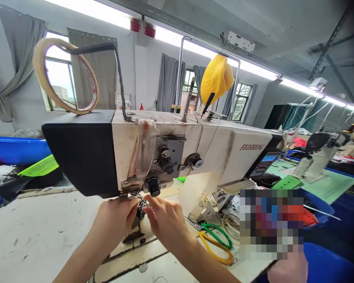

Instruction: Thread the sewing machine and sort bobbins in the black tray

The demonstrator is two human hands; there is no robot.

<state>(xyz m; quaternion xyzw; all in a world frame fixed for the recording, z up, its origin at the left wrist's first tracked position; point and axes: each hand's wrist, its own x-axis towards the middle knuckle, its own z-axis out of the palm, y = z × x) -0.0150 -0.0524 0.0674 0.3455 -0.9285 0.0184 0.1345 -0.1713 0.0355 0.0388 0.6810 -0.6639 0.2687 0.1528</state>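
A cream and black sewing machine [165, 149] marked FEISHENG fills the middle of the head view. Both my hands are under its head, at the needle area [140, 204]. My left hand [116, 218] is curled with its fingers pinched at the dark parts there. My right hand [165, 220] is close beside it, index finger and thumb reaching toward the same spot. What the fingers hold, if anything, is too small and hidden to make out.
Scissors with green and yellow handles [216, 241] lie right of my right hand. A roll of tape [65, 76] hangs on a rod above the machine; a yellow thread cone [215, 80] stands behind. Blue bins [16, 149] at left, another sewing machine [318, 151] at right.
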